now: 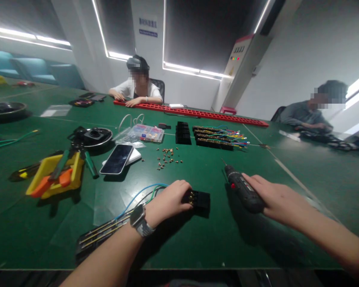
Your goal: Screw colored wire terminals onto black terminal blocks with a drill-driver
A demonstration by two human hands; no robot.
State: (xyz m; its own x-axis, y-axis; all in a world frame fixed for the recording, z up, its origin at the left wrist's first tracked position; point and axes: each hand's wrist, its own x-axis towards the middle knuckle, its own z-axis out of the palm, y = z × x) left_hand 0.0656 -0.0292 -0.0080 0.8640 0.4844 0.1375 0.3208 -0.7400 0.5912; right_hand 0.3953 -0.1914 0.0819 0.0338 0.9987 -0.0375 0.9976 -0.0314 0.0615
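Observation:
My left hand (172, 200), with a watch on its wrist, is closed on a black terminal block (202, 200) with brass contacts. Blue, green and black wires run left from under the hand toward a black strip with brass bars (103, 235), partly hidden by my forearm. My right hand (265, 191) is wrapped round a black electric screwdriver (243, 190), its bit pointing up and left, apart from the block. Loose brass screws (167, 156) lie beyond my left hand. Farther back are black blocks (183, 133) and wired strips (218, 138).
A yellow bin (77, 175) with orange-handled tools, a phone (117, 159), a clear parts box (148, 133) and a round tray (103, 137) stand left. A long red rack (197, 113) crosses the far side. Two people sit beyond, one touching the rack.

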